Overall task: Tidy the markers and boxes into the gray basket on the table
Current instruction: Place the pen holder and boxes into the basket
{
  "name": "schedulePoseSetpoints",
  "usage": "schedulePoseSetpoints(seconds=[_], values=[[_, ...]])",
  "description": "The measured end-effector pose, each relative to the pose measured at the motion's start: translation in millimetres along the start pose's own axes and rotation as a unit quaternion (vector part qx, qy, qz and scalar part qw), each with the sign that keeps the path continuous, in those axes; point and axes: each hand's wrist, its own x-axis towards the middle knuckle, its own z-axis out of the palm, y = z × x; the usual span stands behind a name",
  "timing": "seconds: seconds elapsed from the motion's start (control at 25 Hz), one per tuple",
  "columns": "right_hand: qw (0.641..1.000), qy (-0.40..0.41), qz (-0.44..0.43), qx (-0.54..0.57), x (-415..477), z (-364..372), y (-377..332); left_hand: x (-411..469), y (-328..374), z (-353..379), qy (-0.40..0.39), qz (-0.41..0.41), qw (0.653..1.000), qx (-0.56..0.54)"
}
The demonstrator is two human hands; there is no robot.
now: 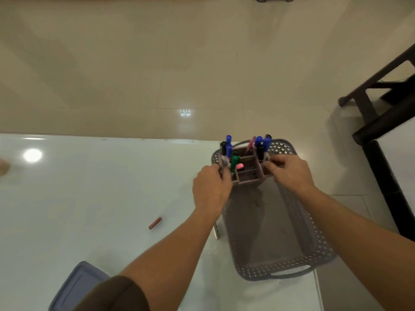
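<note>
Hidden: the fingertips of both hands disappear behind the walls of the compartment box (247,176); I cannot tell whether its base touches the basket floor.
Blurred: the markers (228,151) standing upright in the box are smeared, with blue, black, green and pink caps legible.
Cut off: a blue-gray lid (76,286) runs out of the lower frame edge.
Left hand (211,189): curled round the box's left wall.
Right hand (290,173): curled round the box's right wall.
Box position: between the two hands, at the far end of the gray basket (323,243).
Basket: at the right end of the white table (89,187).
Loose item: a small red marker (155,223) lies on the table, well left of the basket.
</note>
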Motion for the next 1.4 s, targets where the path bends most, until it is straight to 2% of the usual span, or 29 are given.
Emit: schedulePoseSetpoints(seconds=[0.16, 0.68, 0.88, 1.0, 1.12, 1.4], values=[[0.995, 0.092, -0.009, -0.023, -18, -7, -15, -8, 5, -15, 0.018, -0.007, 1.0, -0.012], [0.994, 0.104, -0.037, -0.025, -66, -2, -73, -32, -12, -60, -0.004, -0.016, 1.0, -0.02], [0.987, 0.129, -0.095, -0.009, -77, 26, -110, -22, -40, -90, 0.058, -0.061, 0.996, -0.039], [0.985, 0.1, -0.137, 0.036, -94, 58, -154, -13, -85, -122, 0.094, -0.118, 0.987, -0.054], [0.98, 0.065, -0.188, 0.029, -109, 100, -199, -4, -137, -155, 0.132, -0.157, 0.977, -0.064], [0.972, -0.087, -0.21, 0.057, -125, 219, -291, 20, -284, -245, 0.215, -0.234, 0.944, -0.086]])
